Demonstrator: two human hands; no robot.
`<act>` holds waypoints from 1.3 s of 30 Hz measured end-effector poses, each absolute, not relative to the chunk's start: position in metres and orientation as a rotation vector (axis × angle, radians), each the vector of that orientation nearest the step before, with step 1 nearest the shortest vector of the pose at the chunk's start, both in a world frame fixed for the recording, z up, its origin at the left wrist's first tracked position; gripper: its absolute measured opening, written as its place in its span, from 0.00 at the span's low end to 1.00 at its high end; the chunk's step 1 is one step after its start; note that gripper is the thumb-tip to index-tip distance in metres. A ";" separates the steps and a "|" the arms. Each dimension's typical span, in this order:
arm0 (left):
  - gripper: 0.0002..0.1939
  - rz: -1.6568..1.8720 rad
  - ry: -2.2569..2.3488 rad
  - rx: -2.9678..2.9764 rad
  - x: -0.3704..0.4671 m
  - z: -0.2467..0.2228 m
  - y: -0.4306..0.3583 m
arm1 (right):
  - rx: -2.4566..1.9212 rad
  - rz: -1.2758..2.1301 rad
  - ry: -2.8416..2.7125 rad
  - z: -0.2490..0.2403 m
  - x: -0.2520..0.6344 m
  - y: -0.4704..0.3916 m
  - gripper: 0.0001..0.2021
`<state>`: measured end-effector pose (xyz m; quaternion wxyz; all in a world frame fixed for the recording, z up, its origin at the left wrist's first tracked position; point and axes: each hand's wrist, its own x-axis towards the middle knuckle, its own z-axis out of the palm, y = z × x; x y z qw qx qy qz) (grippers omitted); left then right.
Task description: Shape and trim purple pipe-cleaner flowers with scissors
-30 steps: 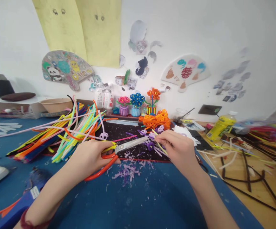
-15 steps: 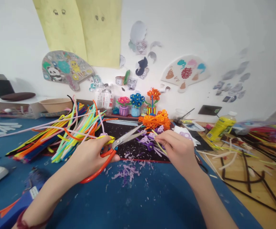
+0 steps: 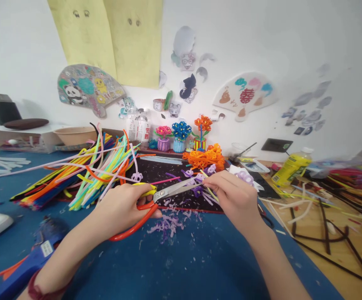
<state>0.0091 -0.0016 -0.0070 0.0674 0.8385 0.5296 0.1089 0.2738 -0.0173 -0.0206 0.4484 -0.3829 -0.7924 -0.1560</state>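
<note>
My left hand [image 3: 129,208] is closed on a pair of scissors [image 3: 174,188] with red and yellow on the handles. Their blades point right, nearly together, with the tips at the fingers of my right hand [image 3: 232,196]. That hand pinches a thin pale-yellow pipe cleaner [image 3: 211,194]; its far end shows beyond the fingertips. Behind and beside it, purple pipe-cleaner flowers [image 3: 197,191] lie on a black mat [image 3: 156,166]. Purple fluff clippings [image 3: 166,225] are scattered below the blades.
Left of the mat lies a heap of coloured pipe cleaners [image 3: 102,171]. A blue glue gun [image 3: 40,254] lies near my left forearm. Orange flowers [image 3: 204,157] and small potted flowers [image 3: 181,137] are at the back. A yellow bottle [image 3: 291,166] stands right.
The scissor blades have come closer together and moved right, up to the right hand's fingers. My left hand has shifted slightly right; the right hand has barely moved.
</note>
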 end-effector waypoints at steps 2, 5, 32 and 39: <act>0.15 0.327 1.597 2.523 0.009 -0.006 -0.002 | -0.943 -0.404 -1.956 -0.021 0.275 -0.017 0.14; 0.14 0.332 1.599 2.524 0.010 -0.004 -0.003 | -0.943 -0.420 -1.953 -0.020 0.276 -0.017 0.15; 0.10 0.312 1.561 2.501 0.009 -0.001 -0.003 | -0.944 -0.403 -1.961 -0.020 0.277 -0.018 0.15; 0.09 0.296 1.566 2.501 0.009 -0.002 -0.003 | -0.940 -0.423 -1.960 -0.020 0.276 -0.017 0.15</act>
